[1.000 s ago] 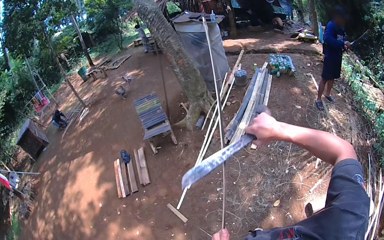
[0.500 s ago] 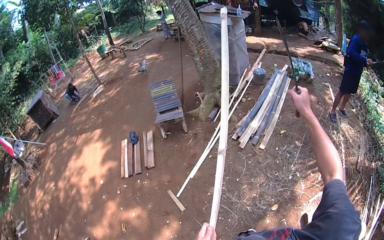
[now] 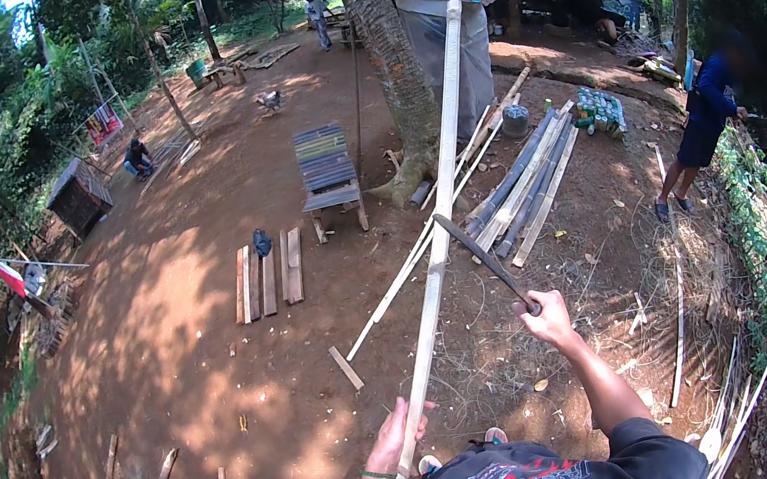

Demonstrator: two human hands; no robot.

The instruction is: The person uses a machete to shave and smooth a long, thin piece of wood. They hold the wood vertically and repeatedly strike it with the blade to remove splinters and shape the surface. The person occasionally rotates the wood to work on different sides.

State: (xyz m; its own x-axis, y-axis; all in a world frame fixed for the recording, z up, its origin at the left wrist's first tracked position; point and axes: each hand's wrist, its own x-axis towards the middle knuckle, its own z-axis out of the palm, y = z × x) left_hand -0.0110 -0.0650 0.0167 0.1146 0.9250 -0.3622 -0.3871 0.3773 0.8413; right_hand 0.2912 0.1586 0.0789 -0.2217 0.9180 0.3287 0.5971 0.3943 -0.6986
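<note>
A long, pale split-bamboo strip [image 3: 441, 220] slants from beside my body up and away to the right. My left hand [image 3: 401, 436], with bands on its wrist, grips it near its lower end, fingertips showing on the strip's right side. In my right hand [image 3: 547, 319] is the handle of a machete [image 3: 485, 258]. Its dark blade points up and left, and the far end meets the strip around mid-length. Whether the edge has bitten into the bamboo I cannot tell.
A pile of split bamboo [image 3: 523, 196] lies ahead to the right, near a tree trunk [image 3: 380, 67]. Short boards [image 3: 268, 277] and a slatted bamboo chair [image 3: 326, 170] are left of centre. A person in blue [image 3: 703, 120] stands at the right, holding a long tool.
My right hand has come down and left, bringing the machete from raised upright to the bamboo strip. My left hand has shifted slightly up the view, still at the strip's lower end.
</note>
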